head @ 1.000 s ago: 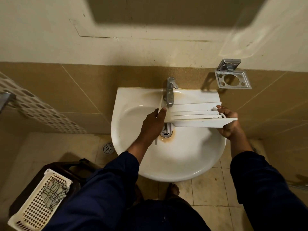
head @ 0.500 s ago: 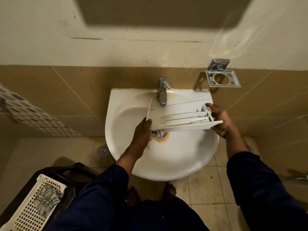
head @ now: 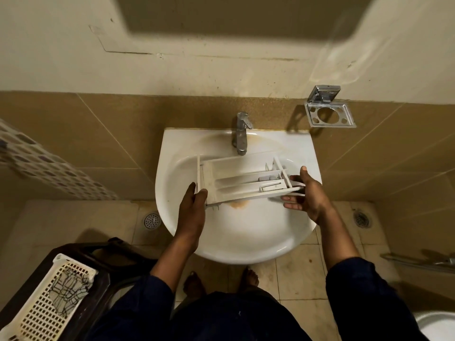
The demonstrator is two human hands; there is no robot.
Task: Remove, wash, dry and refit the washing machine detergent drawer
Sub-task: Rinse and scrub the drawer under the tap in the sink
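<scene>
The white detergent drawer [head: 236, 183] is held lengthwise over the white washbasin [head: 236, 242], its open compartments facing up. My left hand [head: 193, 205] grips the drawer's left end, thumb on the end wall. At the drawer's right end, by its front panel, my right hand [head: 304, 195] holds it from below and behind with fingers spread. The chrome tap [head: 241, 132] stands just beyond the drawer; no water is seen running. A rust-coloured stain [head: 237, 205] marks the basin under the drawer.
A chrome tumbler holder [head: 328, 113] hangs on the tiled wall at the right. A white perforated basket [head: 46, 299] sits on a dark stool [head: 108, 267] at the lower left. Floor drains [head: 151, 220] lie on the tiles; my bare feet [head: 194, 284] stand below the basin.
The drawer has tipped from its side edge to lie with compartments up and moved lower over the basin. My left hand shifted from under it to gripping its left end.
</scene>
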